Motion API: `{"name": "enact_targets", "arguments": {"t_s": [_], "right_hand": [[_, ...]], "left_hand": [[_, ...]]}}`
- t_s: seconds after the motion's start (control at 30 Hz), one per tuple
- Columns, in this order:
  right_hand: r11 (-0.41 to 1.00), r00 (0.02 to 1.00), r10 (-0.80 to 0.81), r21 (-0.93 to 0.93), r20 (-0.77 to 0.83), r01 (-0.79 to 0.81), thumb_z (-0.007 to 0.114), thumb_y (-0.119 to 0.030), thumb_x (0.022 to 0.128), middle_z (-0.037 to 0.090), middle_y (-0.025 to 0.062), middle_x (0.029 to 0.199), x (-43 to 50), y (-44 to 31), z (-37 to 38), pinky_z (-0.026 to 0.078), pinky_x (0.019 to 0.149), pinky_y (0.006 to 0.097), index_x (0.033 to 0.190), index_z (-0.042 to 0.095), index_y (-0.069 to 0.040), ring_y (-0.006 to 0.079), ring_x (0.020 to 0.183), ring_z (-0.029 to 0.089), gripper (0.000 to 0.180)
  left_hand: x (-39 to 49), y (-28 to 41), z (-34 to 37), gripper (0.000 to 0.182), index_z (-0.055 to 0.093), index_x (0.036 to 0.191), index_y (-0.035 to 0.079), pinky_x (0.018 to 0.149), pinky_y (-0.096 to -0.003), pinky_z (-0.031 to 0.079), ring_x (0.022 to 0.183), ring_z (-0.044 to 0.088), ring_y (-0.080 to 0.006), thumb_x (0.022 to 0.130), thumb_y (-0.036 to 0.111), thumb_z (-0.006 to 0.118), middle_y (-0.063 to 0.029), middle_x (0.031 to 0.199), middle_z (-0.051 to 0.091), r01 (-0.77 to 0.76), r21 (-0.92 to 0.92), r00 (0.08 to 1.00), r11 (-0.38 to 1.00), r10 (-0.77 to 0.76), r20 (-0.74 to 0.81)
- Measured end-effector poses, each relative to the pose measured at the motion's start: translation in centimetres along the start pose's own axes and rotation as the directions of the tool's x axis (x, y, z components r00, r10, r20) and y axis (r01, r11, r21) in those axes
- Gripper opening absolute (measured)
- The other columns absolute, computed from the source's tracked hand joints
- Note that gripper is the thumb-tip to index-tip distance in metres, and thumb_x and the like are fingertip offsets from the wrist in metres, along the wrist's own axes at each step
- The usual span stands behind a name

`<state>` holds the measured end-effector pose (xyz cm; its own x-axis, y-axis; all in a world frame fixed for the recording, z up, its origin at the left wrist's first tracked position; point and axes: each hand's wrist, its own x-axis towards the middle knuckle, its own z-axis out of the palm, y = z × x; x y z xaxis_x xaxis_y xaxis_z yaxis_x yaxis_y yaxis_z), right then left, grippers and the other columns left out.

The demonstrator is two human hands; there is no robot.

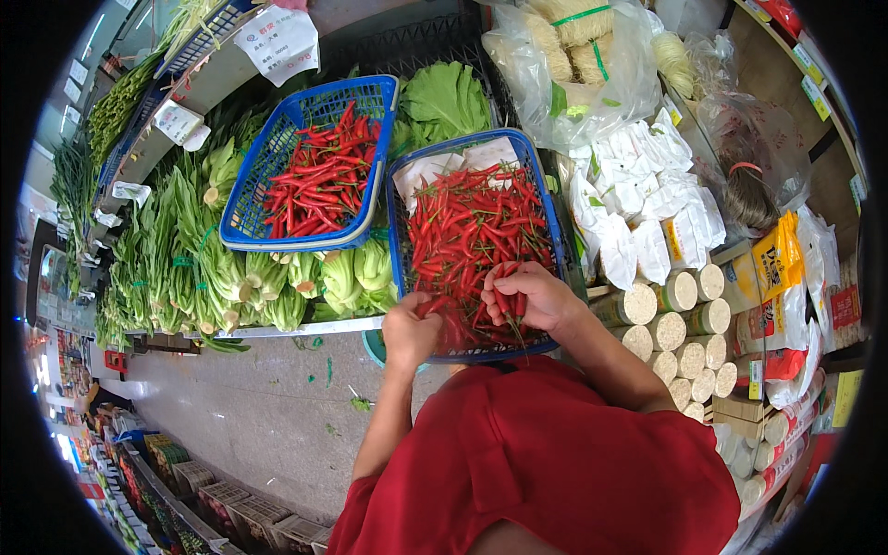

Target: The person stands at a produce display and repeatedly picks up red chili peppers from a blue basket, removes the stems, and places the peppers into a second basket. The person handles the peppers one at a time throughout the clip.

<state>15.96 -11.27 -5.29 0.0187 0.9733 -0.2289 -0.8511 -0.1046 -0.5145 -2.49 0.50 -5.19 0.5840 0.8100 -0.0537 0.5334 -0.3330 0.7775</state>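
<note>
Red chili peppers (pixel 479 222) with green stems fill a blue plastic basket (pixel 545 184) in front of me, with white paper along its far side. My right hand (pixel 531 295), over the near right part of this basket, is closed around several red chilies (pixel 512 305). At the near left corner, my left hand (pixel 413 329) has its fingers curled at a red chili (pixel 433 305); the area beside it is blurred. A second blue basket (pixel 239 201) stands to the left, tilted, with a smaller heap of red chilies (pixel 322 180) in it.
Bundled leafy greens (pixel 173 257) lie left of and beneath the second basket. Lettuce (pixel 447 100) is behind the baskets. White-wrapped packets (pixel 628 187), bagged dried noodles (pixel 583 41) and round noodle packs (pixel 666 329) are on the right. A person (pixel 104 402) is far off at left.
</note>
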Motion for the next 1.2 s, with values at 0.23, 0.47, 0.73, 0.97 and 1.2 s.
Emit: {"name": "enact_targets", "arguments": {"t_s": [0.23,0.47,0.73,0.97,1.2], "right_hand": [[0.997,0.999,0.005,-0.082,-0.044,-0.008,0.054,-0.006,0.083,0.06,0.0112,0.08,0.4,0.4,0.3,0.051,0.06,0.0349,0.089,0.058,0.0,0.022,0.067,0.06,0.01],[0.99,0.999,0.01,-0.143,-0.051,-0.017,0.064,-0.012,0.08,0.059,0.0067,0.074,0.5,1.1,2.7,0.049,0.056,0.0302,0.086,0.058,-0.002,0.0164,0.063,0.058,0.013],[0.993,0.987,-0.103,-0.071,-0.12,0.094,0.063,-0.013,0.082,0.061,0.0069,0.075,1.0,1.3,2.5,0.049,0.053,0.0298,0.086,0.06,-0.004,0.0154,0.062,0.058,0.01],[0.994,0.981,-0.099,-0.062,-0.167,0.09,0.063,-0.012,0.082,0.061,0.0086,0.071,0.5,0.2,2.4,0.051,0.054,0.0323,0.085,0.06,-0.001,0.018,0.061,0.061,0.012],[0.993,0.985,-0.111,-0.04,-0.129,0.107,0.061,-0.006,0.08,0.061,0.0106,0.073,0.7,0.6,1.9,0.05,0.054,0.0345,0.085,0.058,-0.001,0.0205,0.062,0.06,0.008]], "left_hand": [[-0.4,2.3,-1.8,0.029,0.058,0.107,-0.006,0.065,-0.0212,0.049,0.073,0.061,-0.0105,0.078,-0.009,0.056,-0.0093,0.088,0.066,0.218,-0.697,0.974,0.683,-0.114,0.194],[-1.0,3.5,-0.1,0.033,0.055,0.115,-0.005,0.07,-0.0194,0.047,0.08,0.058,-0.0078,0.082,-0.006,0.055,-0.007,0.097,0.064,0.025,-0.675,0.998,0.737,0.025,0.064],[-0.9,3.3,-0.3,0.033,0.051,0.116,-0.005,0.073,-0.0252,0.046,0.084,0.06,-0.0169,0.084,-0.005,0.047,-0.0148,0.103,0.061,0.269,-0.867,0.961,0.42,-0.059,0.27],[-0.3,1.8,-1.0,0.028,0.051,0.111,-0.002,0.071,-0.0301,0.049,0.085,0.062,-0.0246,0.084,-0.005,0.047,-0.0195,0.103,0.061,0.369,-0.925,0.929,0.096,-0.015,0.369],[-0.8,2.2,-0.7,0.026,0.053,0.11,0.0,0.069,-0.0279,0.051,0.081,0.063,-0.0225,0.084,-0.003,0.053,-0.017,0.102,0.062,0.282,-0.941,0.957,0.189,0.01,0.289]]}}
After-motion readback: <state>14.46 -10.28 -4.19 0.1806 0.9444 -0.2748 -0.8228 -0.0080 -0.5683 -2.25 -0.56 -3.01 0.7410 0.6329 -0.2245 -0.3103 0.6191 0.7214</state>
